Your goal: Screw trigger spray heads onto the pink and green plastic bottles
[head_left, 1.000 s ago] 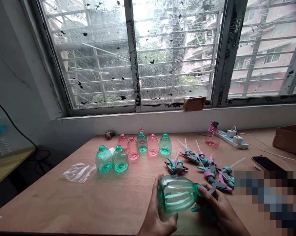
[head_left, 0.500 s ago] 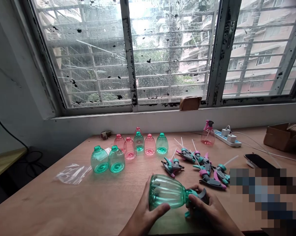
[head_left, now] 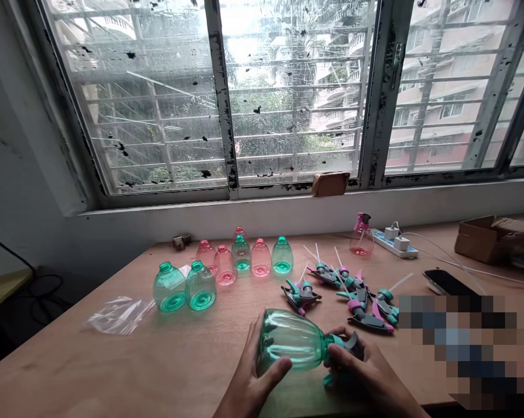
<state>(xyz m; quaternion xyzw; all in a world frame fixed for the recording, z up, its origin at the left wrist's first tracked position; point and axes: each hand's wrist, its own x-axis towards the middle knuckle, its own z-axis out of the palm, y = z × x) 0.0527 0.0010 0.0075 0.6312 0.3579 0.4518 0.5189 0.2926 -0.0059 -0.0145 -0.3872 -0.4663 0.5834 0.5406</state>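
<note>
Holding the green bottle [head_left: 290,339] sideways over the near side of the table [head_left: 170,366], left hand [head_left: 253,374] cupped round its base, right hand [head_left: 361,366] pinching the spray head [head_left: 354,343] at its neck; off-axis twisting could cross-thread it.

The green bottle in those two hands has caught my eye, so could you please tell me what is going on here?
A person holds the green bottle on its side, left hand around its base end. The right hand grips a grey and teal spray head at the neck; how tightly it is fitted cannot be told. Other green bottles and pink bottles stand without heads, loose spray heads lie to the right, and one pink bottle with its head on stands behind them.
</note>
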